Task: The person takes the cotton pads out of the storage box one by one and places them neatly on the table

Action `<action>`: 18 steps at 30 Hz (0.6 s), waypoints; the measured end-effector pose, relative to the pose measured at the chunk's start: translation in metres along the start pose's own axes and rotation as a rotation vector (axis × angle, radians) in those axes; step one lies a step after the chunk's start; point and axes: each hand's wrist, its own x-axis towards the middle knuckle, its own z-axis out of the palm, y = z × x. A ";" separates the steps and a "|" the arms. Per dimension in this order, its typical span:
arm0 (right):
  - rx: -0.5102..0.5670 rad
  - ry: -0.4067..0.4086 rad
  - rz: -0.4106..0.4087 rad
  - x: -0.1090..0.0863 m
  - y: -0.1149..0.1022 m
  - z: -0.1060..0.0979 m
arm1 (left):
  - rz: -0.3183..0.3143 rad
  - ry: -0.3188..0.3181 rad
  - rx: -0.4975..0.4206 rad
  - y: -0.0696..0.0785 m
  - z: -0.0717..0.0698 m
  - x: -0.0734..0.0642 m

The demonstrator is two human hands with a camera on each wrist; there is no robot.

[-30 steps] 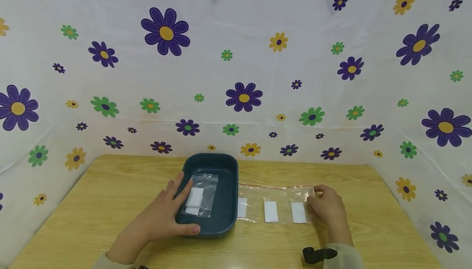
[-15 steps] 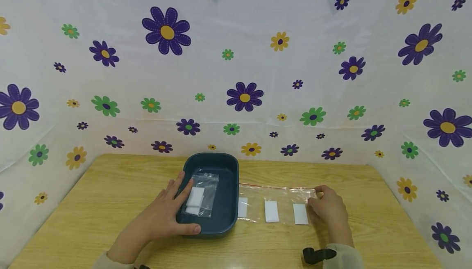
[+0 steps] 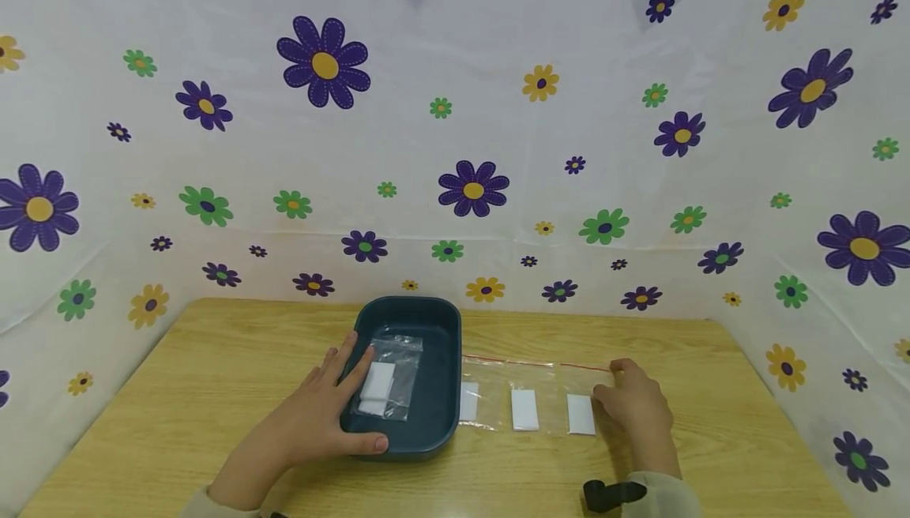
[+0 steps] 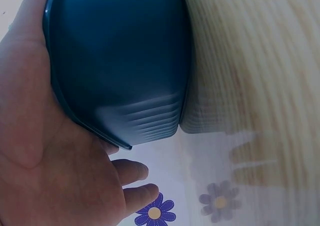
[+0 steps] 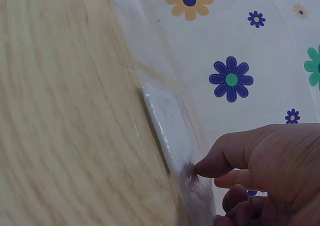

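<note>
- The left hand [image 3: 320, 415] lies on the tray with its fingers straight and spread. The thumb is along the near end, and the palm is against the rim. It looks as if it keeps the tray from sliding.
- The right hand [image 3: 636, 399] is at the other end, with its fingers bent. The thumb and a finger seem to pinch the edge of the right bag.
- The tray [image 3: 434, 423] is dark blue and sits on the table, in front of the left hand.
- Clear bags [image 3: 407, 368] lie in the tray, toward its left side, with white cards in them. I can't tell how many bags.
- Right of the tray is a row of three clear bags with red lines on top: the left bag [image 3: 482, 392], partly hidden by the tray, the middle bag [image 3: 532, 399] and the right bag [image 3: 581, 399]. Each has one white card.
- I think the step now is to set the right bag straight. Next, the fingers likely need to let go softly, so the bag stays flat.
- Under it all is the table [image 3: 213, 392].
- Farthest back hangs a flowery cloth [image 3: 455, 131].
</note>
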 end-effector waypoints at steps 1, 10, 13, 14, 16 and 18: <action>0.000 -0.001 0.002 0.000 0.000 0.000 | -0.001 -0.001 -0.001 0.000 0.000 0.000; 0.028 -0.005 0.009 -0.002 -0.006 0.000 | -0.005 -0.011 0.004 -0.003 0.002 0.001; 0.069 0.012 -0.014 -0.005 -0.011 0.001 | -0.003 -0.019 -0.004 -0.004 0.003 0.001; 0.097 0.017 -0.032 -0.006 -0.013 0.001 | -0.006 -0.023 -0.008 -0.004 0.003 0.001; 0.172 0.024 -0.080 -0.008 -0.018 0.002 | -0.007 -0.025 -0.006 -0.005 0.004 0.002; 0.267 0.017 -0.126 -0.009 -0.025 0.004 | -0.007 -0.024 -0.003 -0.005 0.004 0.002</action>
